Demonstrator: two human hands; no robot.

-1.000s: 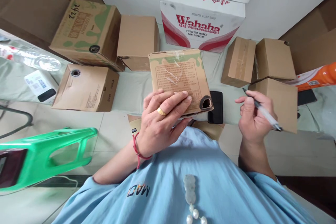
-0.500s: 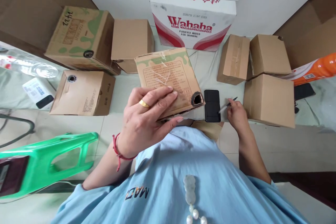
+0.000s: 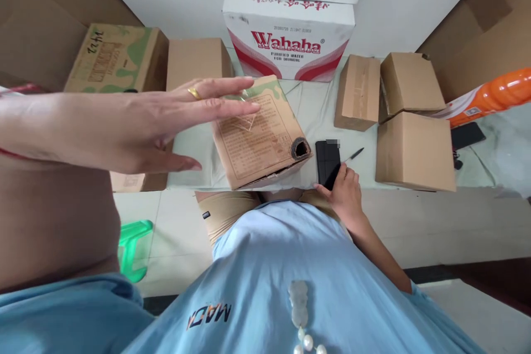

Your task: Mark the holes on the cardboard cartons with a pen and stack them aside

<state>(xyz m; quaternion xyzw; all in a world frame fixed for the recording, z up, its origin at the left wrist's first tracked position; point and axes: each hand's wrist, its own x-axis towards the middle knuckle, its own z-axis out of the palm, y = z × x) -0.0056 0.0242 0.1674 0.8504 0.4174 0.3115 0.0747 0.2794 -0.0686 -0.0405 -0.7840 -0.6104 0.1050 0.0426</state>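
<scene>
My left hand (image 3: 182,121) is raised with its fingers stretched out and holds nothing. It hovers close to the camera, over the left part of a cardboard box (image 3: 265,138) with green print and a dark-rimmed hole at one corner; whether the fingertips touch it I cannot tell. My right hand (image 3: 346,191) grips the lower end of a black phone (image 3: 327,160), the thumb at its bottom edge and the fingers along its right side. Just beyond those fingers a pen (image 3: 355,153) lies on the cloth-covered table (image 3: 319,105).
A white Wahaba-style water carton marked Wahaha (image 3: 290,44) stands at the back. Plain boxes (image 3: 415,149) cluster on the right near an orange bottle (image 3: 489,99). On the left are a green-printed carton (image 3: 120,58) and other boxes partly behind my arm. A green stool (image 3: 135,249) stands below.
My left hand has lifted off the box and swung up to the left. My right hand has put the pen down on the table and moved left to take hold of the phone.
</scene>
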